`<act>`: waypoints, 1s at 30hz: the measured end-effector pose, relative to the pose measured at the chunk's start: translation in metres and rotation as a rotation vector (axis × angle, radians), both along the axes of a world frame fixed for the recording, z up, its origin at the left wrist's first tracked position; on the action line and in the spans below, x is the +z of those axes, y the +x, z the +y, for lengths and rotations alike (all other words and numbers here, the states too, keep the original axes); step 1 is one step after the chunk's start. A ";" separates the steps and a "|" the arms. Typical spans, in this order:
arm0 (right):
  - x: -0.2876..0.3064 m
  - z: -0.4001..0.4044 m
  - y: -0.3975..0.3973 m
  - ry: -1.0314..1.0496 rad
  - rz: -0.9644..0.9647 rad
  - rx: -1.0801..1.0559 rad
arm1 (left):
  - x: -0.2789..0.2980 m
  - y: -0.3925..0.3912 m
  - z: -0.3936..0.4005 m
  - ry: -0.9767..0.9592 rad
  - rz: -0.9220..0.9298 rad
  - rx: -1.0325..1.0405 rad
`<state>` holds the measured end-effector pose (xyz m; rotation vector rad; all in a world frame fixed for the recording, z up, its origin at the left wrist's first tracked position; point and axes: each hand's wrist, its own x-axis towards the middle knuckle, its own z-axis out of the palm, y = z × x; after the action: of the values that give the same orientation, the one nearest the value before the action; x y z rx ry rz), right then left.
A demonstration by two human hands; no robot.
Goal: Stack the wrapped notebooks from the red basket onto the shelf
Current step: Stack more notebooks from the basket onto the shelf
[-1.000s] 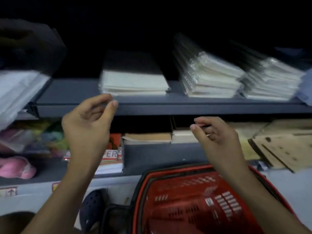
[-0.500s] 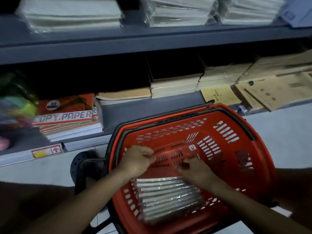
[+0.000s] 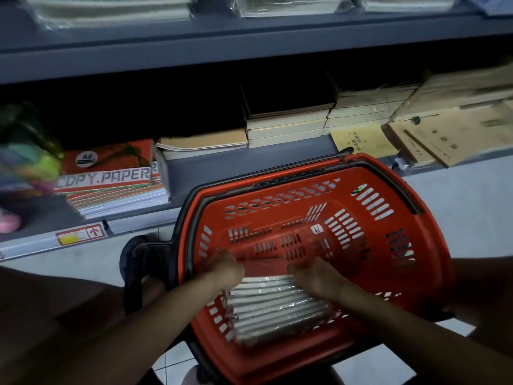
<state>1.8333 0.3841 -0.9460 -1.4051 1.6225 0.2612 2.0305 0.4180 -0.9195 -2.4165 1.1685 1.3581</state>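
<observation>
A red basket (image 3: 388,207) sits below me in front of the shelves. Inside it, near my side, lies a row of wrapped notebooks (image 3: 277,307) in clear plastic, spines up. My left hand (image 3: 223,269) grips the far left end of the pack, fingers curled over its edge. At the far right end, my right hand (image 3: 316,275) curls its fingers over the pack. The grey shelf (image 3: 249,43) above carries stacks of wrapped notebooks (image 3: 116,9) along the top of the view.
The lower shelf holds a copy paper ream (image 3: 111,176), stacked notebooks (image 3: 286,120) and brown paper booklets (image 3: 433,137). Colourful items (image 3: 27,151) lie at far left. A dark stool (image 3: 138,254) stands left of the basket, on a pale tiled floor.
One second ago both hands were raised at the upper shelf edge, empty. My view then dropped, and the hands went down into the basket and closed on the ends of the notebook pack.
</observation>
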 end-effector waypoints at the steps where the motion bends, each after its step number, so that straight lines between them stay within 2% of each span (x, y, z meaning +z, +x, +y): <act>1: 0.002 0.002 -0.001 0.000 -0.024 -0.012 | 0.006 -0.002 0.001 -0.025 0.019 0.027; 7: 0.053 0.014 -0.006 -0.071 -0.138 -0.269 | 0.048 0.005 0.011 -0.164 0.199 0.250; 13: 0.143 0.024 -0.015 0.033 -0.564 -0.627 | 0.113 0.019 0.031 -0.467 0.534 0.602; 16: 0.191 0.032 -0.018 0.084 -0.738 -0.717 | 0.147 0.023 0.046 -0.596 0.703 0.721; 19: 0.231 0.045 -0.021 0.050 -0.859 -0.771 | 0.170 0.030 0.063 -0.628 0.910 0.817; 24: 0.263 0.067 -0.020 -0.130 -0.924 -0.802 | 0.199 0.035 0.080 -0.721 1.136 0.743; 30: 0.282 0.074 -0.014 -0.370 -0.953 -0.494 | 0.217 0.052 0.088 -0.898 1.285 0.546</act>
<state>1.8198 0.4581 -0.6638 -1.0557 1.1476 -0.9083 2.0823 0.5060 -0.7028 -2.2561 1.5913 3.4808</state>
